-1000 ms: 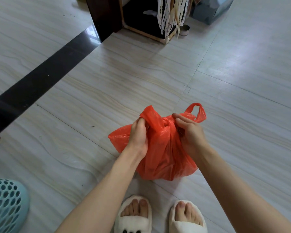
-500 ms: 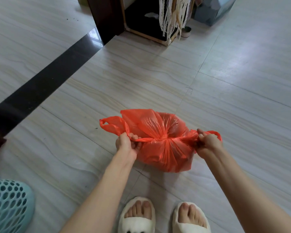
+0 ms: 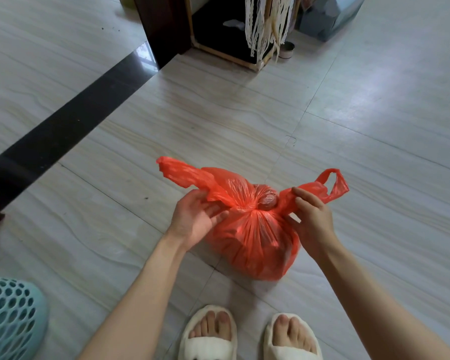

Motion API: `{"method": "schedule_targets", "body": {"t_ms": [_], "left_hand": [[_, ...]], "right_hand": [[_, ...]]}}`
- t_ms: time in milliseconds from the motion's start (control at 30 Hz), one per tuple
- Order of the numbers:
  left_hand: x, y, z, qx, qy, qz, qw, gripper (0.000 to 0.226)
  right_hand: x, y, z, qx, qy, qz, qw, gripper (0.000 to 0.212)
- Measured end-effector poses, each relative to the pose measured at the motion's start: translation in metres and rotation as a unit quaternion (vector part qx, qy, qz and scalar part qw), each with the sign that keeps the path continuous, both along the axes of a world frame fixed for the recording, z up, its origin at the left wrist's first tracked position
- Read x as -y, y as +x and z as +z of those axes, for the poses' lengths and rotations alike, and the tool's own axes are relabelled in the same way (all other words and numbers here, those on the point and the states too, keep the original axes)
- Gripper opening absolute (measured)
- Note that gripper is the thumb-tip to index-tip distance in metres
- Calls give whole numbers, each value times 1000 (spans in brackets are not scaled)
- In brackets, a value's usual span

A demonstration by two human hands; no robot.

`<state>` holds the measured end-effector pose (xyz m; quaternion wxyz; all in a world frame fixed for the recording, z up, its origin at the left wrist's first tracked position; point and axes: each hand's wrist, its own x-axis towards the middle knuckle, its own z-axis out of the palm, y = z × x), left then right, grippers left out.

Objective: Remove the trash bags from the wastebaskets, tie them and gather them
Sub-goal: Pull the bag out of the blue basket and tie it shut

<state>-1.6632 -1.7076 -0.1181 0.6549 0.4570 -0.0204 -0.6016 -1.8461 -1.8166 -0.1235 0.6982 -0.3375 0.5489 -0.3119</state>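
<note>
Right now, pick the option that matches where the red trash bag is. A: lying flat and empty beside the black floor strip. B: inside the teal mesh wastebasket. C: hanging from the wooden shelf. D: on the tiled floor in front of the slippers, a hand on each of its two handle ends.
D: the red trash bag sits bulging on the floor, with the left hand and right hand each holding a handle end.

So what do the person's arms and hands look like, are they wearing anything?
Both forearms are bare, with no sleeves in view. The left hand and right hand wear no gloves, rings, watch or bracelet that shows. Only the feet wear something: fluffy white open-toe slippers.
</note>
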Motion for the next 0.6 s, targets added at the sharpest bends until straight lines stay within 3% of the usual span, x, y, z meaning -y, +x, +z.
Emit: {"method": "schedule_targets", "body": {"t_ms": [67, 100, 133, 167, 233, 267, 300, 400, 467, 533, 600], "left_hand": [[0, -4, -6, 5, -8, -6, 1000, 16], [2, -6, -11, 98, 34, -20, 994, 13], [6, -9, -14, 232, 93, -35, 968, 17], [11, -12, -16, 370, 144, -41, 917, 13], [19, -20, -13, 535, 177, -38, 826, 17], [22, -25, -8, 561, 154, -20, 813, 20], [24, -30, -2, 557, 114, -5, 823, 19], [33, -39, 9, 457, 37, -10, 889, 27], [37, -39, 8, 411, 69, -25, 909, 31], [43, -35, 5, 455, 123, -59, 880, 25], [45, -37, 4, 567, 203, -135, 787, 22]], "right_hand": [[1, -1, -2, 22, 20, -13, 999, 28], [1, -2, -3, 33, 28, -17, 999, 29], [0, -1, -3, 41, 33, -17, 998, 29], [-1, -1, -3, 49, 36, -14, 998, 29], [-3, 2, 0, 59, 41, 2, 997, 29], [-4, 4, 1, 60, 42, 11, 997, 30], [-3, 5, 2, 57, 43, 19, 997, 30], [0, 3, 1, 35, 52, 37, 997, 31], [-2, 1, -3, 30, 64, 39, 997, 31], [-6, -1, -6, 30, 75, 52, 995, 31], [-8, 0, -6, 25, 73, 68, 995, 33]]}}
